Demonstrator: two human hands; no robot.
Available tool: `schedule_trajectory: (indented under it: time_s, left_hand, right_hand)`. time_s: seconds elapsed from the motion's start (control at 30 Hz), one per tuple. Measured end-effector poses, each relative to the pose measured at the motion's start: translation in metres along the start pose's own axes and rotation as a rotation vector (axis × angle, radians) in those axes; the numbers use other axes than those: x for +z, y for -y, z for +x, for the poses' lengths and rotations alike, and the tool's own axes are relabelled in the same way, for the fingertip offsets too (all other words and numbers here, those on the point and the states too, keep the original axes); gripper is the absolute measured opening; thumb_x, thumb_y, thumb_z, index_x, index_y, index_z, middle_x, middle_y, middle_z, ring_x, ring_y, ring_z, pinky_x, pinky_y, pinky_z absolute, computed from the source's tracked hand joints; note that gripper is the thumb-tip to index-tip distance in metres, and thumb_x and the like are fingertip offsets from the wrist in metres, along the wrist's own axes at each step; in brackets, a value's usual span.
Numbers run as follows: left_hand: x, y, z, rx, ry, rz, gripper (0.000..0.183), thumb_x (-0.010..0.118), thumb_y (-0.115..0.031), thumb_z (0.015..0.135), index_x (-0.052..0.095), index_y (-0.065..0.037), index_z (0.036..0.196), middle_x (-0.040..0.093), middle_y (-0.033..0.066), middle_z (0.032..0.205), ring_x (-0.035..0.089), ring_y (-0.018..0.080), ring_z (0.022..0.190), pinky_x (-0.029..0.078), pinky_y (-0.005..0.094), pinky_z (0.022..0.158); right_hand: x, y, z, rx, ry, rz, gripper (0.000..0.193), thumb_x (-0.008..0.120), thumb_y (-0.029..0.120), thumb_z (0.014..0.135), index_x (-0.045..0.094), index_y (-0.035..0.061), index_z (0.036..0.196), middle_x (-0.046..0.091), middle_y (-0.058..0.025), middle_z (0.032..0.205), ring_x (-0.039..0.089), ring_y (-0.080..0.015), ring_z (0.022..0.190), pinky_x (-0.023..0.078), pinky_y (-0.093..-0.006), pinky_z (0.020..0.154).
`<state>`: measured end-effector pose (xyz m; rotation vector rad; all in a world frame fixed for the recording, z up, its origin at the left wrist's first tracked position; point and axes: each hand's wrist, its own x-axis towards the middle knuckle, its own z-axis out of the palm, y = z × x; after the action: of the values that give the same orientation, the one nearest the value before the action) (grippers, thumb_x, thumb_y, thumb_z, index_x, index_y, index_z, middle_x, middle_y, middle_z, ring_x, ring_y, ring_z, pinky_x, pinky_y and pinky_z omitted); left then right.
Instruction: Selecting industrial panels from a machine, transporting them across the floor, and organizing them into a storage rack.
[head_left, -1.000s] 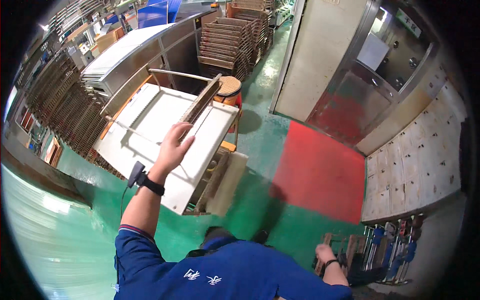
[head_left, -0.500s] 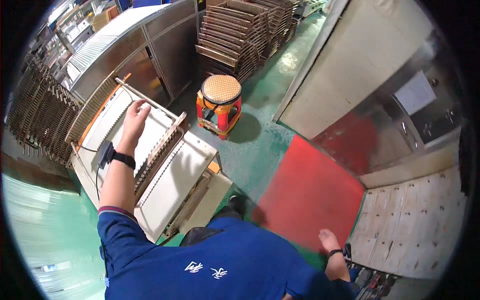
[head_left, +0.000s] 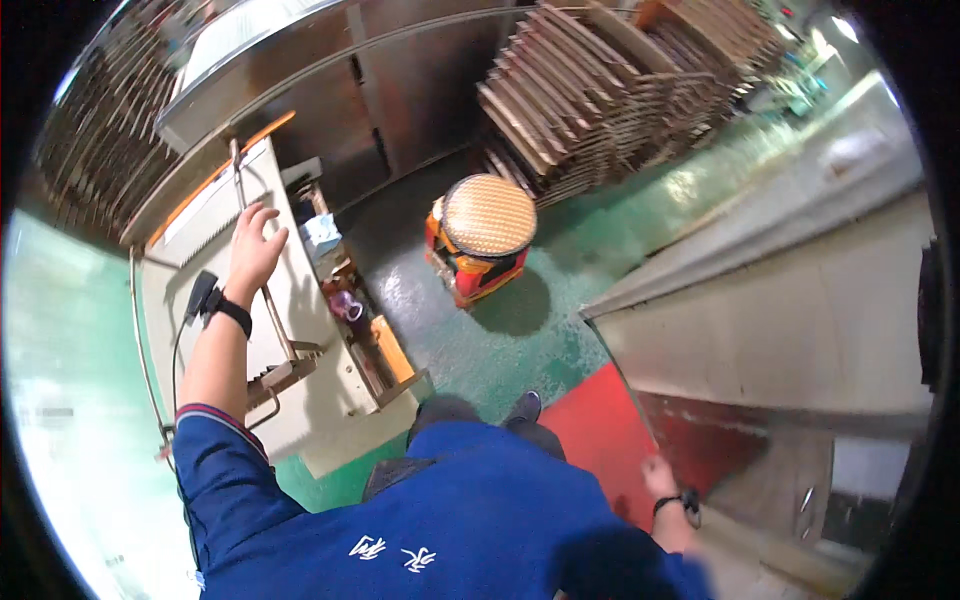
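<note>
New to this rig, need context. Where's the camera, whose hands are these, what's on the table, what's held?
There's no robot: these are a person's bare hands. The view is from a wide camera on the person's head, looking down; its lens bends straight edges.

The left hand is over a rack with bars and toothed strips, lying on a white table. Its fingers are apart; whether they touch the rack is unclear.

The right hand, blurred, hangs out to the side, with nothing visible in it. Beyond the table is a round stool.
</note>
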<state>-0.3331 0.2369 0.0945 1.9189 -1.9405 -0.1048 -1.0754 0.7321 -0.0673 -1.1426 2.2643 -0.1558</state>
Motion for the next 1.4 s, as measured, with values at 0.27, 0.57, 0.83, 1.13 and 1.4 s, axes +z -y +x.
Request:
schedule_trajectory:
  time_s: [0.27, 0.57, 0.83, 1.13, 1.4]
  left_hand:
    - [-0.027, -0.032, -0.009, -0.077, 0.148, 0.048, 0.036, 0.064, -0.021, 0.084, 0.06, -0.008, 0.117, 0.051, 0.0135, 0.133, 0.054, 0.0339, 0.119, 0.045, 0.0414, 0.101]
    - [-0.034, -0.052, -0.007, -0.2, 0.212, -0.072, 0.043, 0.069, -0.009, 0.078, 0.057, -0.009, 0.12, 0.049, 0.0145, 0.135, 0.047, 0.0374, 0.126, 0.041, 0.0438, 0.106]
    - [-0.042, -0.058, 0.005, -0.223, 0.159, -0.05, 0.046, 0.071, -0.012, 0.077, 0.058, -0.01, 0.121, 0.049, 0.0136, 0.135, 0.048, 0.0375, 0.122, 0.042, 0.0455, 0.103]
    - [-0.061, -0.051, 0.022, -0.437, -0.122, -0.002, 0.068, 0.069, -0.01, 0.076, 0.045, -0.008, 0.14, 0.03, 0.0191, 0.153, 0.031, 0.035, 0.141, 0.03, 0.0471, 0.114]
    - [-0.058, -0.036, 0.253, -0.304, -1.129, -0.34, 0.085, 0.065, -0.052, 0.086, 0.033, 0.001, 0.143, 0.041, 0.0194, 0.146, 0.045, 0.0292, 0.129, 0.038, 0.0425, 0.104]
  right_hand:
    - [-0.166, 0.31, 0.3, -0.447, 0.042, 0.302, 0.034, 0.058, 0.015, 0.095, 0.057, 0.0007, 0.126, 0.063, -0.0118, 0.115, 0.058, -0.0191, 0.105, 0.046, -0.032, 0.094]
    - [-0.128, 0.368, 0.433, -0.301, 0.086, 0.033, 0.04, 0.062, 0.017, 0.092, 0.054, 0.0006, 0.128, 0.065, -0.015, 0.107, 0.06, -0.0227, 0.101, 0.047, -0.0338, 0.093]
    - [-0.133, 0.712, 0.503, -0.995, 0.064, 0.198, 0.043, 0.059, 0.018, 0.097, 0.048, 0.0007, 0.135, 0.058, -0.0141, 0.128, 0.054, -0.0216, 0.12, 0.042, -0.0337, 0.103]
    - [-0.185, 1.043, 0.501, -1.672, -0.12, 0.359, 0.048, 0.059, 0.017, 0.098, 0.043, 0.0034, 0.141, 0.046, -0.0091, 0.142, 0.046, -0.0212, 0.128, 0.034, -0.0352, 0.11]
    - [-0.34, 1.08, 0.754, -0.954, -0.623, 1.255, 0.044, 0.055, 0.032, 0.099, 0.042, 0.0042, 0.13, 0.051, -0.0096, 0.124, 0.051, -0.0178, 0.107, 0.041, -0.0339, 0.094]
